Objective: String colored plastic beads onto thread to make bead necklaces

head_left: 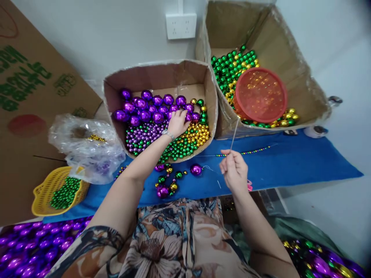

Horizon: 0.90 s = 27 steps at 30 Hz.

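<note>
The left hand (177,125) reaches among purple balls (141,103) in the lower cardboard box (162,79), fingers loosely bent; whether it grips one I cannot tell. The right hand (234,170) pinches a thin rod (235,133) above the blue-covered table (275,173), beside a beaded string (256,151). The left forearm (116,197) crosses the box's front rim, between a yellow basket (39,200) and loose ornaments. A red bowl (260,96) covers beads in the taller box (295,65).

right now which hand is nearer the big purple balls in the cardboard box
Left. The left hand reaches into the box, among the big purple balls; the right hand is outside it, above the blue cloth.
</note>
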{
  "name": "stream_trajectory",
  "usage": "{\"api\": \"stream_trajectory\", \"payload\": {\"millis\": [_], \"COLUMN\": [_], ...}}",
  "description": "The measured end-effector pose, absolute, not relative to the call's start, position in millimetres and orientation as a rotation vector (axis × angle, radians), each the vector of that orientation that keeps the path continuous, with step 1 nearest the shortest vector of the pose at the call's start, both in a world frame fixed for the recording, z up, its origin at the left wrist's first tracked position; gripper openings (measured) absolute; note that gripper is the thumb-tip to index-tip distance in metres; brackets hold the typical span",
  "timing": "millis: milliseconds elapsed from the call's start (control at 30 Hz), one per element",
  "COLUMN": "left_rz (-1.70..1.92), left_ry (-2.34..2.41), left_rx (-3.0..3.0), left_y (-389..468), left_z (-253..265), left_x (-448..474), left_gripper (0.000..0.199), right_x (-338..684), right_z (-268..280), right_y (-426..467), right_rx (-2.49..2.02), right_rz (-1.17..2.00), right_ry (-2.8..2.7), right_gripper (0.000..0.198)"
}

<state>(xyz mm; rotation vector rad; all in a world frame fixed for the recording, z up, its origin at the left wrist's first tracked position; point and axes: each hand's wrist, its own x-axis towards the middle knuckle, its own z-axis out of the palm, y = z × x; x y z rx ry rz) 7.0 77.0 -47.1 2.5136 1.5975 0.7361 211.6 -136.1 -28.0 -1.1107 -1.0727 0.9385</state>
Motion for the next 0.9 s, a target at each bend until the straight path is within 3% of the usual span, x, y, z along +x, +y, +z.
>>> {"api": "stream_trajectory", "payload": {"millis": [200, 300, 433, 767, 900], "left_rz": [0.673, 0.759, 0.55, 0.289, 0.068], "left_ry": [1.521, 1.41, 1.315, 1.507, 1.488], "left_rx": [2.6, 2.629, 2.654, 2.704, 2.709], "left_y": [83.0, 79.3, 81.0, 100.8, 114.4], "left_z": [-49.7, -47.8, -47.5, -44.1, -39.2], "left_x": [23.1, 28.6, 48.0, 92.8, 84.1], "left_gripper": [0.061, 0.044, 0.031, 0.035, 0.049], "right_x": [211.1, 213.1, 212.6, 217.4, 220.3], "right_z": [-29.4, -29.9, -31.8, -36.4, -39.7], "right_y": [-140.4, -139.9, -138.7, -141.3, -141.4], "right_rx": [-1.189, -1.202, -1.224, -1.281, -1.302], "right_rz": [0.923, 0.909, 0.912, 0.905, 0.912], "right_ry": [-1.204, -1.203, -1.196, -1.223, -1.232], "right_gripper": [0.026, 0.026, 0.027, 0.028, 0.028]}}
